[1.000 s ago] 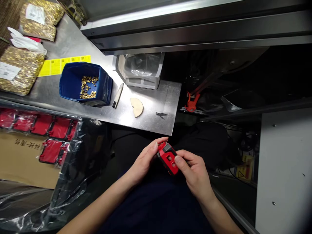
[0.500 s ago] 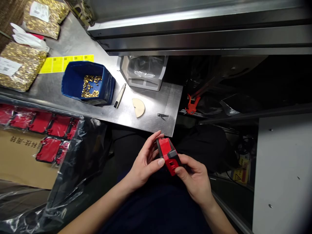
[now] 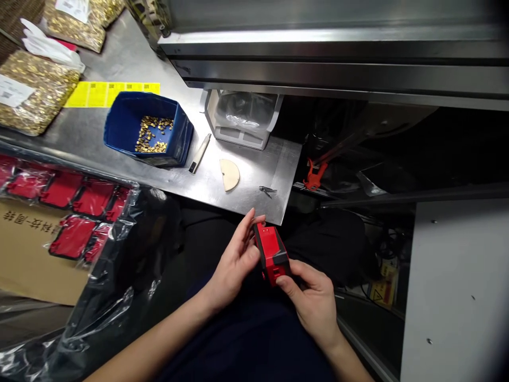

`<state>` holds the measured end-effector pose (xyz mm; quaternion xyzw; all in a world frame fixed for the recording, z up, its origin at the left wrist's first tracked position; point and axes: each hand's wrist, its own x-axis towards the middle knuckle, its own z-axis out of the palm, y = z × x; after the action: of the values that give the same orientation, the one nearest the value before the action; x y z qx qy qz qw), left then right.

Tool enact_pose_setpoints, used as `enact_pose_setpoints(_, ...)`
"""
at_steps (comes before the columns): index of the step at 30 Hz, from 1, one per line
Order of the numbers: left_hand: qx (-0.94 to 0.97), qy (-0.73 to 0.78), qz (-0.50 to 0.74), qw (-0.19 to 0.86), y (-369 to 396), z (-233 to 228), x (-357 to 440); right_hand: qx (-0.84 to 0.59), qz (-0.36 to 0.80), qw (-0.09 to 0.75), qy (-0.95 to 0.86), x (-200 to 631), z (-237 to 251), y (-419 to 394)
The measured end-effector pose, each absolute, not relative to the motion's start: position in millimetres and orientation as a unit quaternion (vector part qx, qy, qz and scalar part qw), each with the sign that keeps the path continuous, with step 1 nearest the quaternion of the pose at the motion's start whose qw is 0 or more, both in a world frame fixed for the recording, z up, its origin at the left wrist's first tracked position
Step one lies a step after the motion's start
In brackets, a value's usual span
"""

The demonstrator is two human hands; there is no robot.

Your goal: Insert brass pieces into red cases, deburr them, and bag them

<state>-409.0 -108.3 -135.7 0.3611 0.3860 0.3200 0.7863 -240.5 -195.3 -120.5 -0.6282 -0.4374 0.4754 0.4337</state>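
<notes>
A red and black plastic housing (image 3: 271, 245) is held tilted over my lap, just off the table's near corner. My right hand (image 3: 315, 295) grips its lower right end, thumb on the near red face and fingers round the far side. On the other side, my left hand (image 3: 234, 261) supports it with thumb and fingers along the black edge; some fingertips are hidden behind it. Beyond the hands, small dark metal pieces (image 3: 267, 191) lie on the metal table (image 3: 254, 204), near a pale half-round disc (image 3: 230, 175).
A blue bin (image 3: 181, 130) contains small brass inserts (image 3: 153, 146). A utility knife (image 3: 200, 154) lies beside it, near a grey bin (image 3: 242, 137) with clear plastic. Bags of brass parts (image 3: 37, 90) sit left. Red plastic parts (image 3: 73, 237) rest on cardboard. A metal beam (image 3: 318, 74) crosses above.
My left thumb has drawn back from the housing's red face to its edge. The housing has turned slightly and moved a little left with both hands. The view has shifted slightly.
</notes>
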Motion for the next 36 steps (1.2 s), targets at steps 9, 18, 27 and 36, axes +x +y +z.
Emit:
enact_pose_setpoints(9, 0.457, 0.408, 0.311, 0.727, -116.7, -130.1, -412.6, -0.615, 0.460, 0.428, -0.476, -245.2, -112.8, -203.0)
enact_pose_setpoints(18, 0.301, 0.439, 0.300, 0.792, -100.8, -125.8, -406.6, -0.601, 0.432, 0.425, -0.521, -245.5, -116.3, -209.0)
enact_pose_setpoints(27, 0.322, 0.453, 0.272, 0.785, -100.1, -131.2, -406.8, -0.575, 0.456, 0.427, -0.528, -239.5, -120.6, -213.0)
enact_pose_setpoints(36, 0.430, 0.398, 0.252, 0.770, -99.4, -143.4, -418.4, -0.647, 0.513, 0.404, -0.393, -241.0, -121.0, -215.4)
